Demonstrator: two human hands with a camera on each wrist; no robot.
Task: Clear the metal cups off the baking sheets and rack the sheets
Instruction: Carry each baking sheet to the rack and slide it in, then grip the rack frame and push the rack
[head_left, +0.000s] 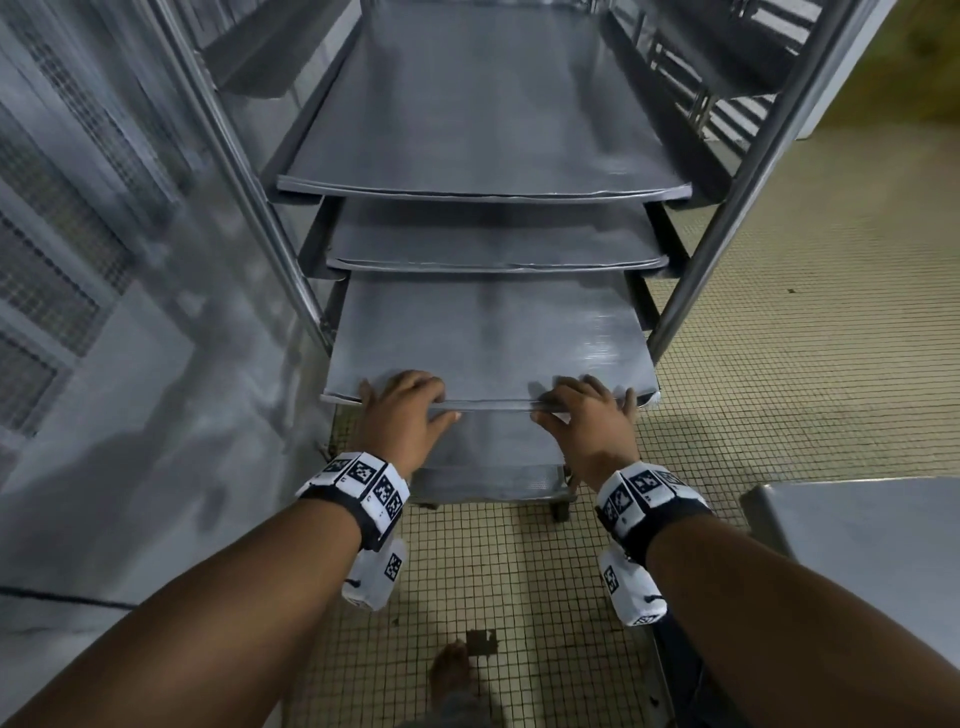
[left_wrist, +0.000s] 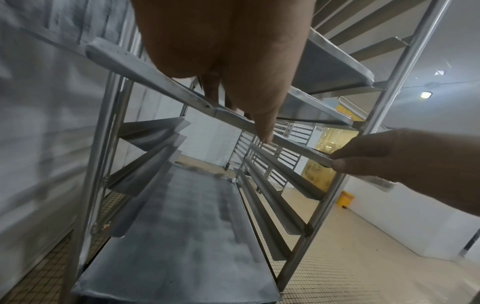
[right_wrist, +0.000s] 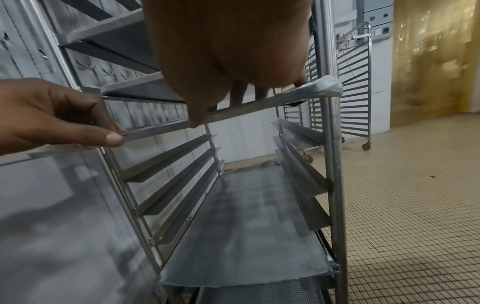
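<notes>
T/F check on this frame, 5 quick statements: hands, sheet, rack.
1. Both hands, left hand and right hand, grip the front edge of one flat grey metal baking sheet. True.
2. That sheet is fully inside the steel trolley rack. False: it sticks out at the front.
3. Metal cups sit on the held sheet. False: its surface is bare.
4. Two more sheets sit on runners above it. True.
5. The floor is carpeted. False: small tiles.
</notes>
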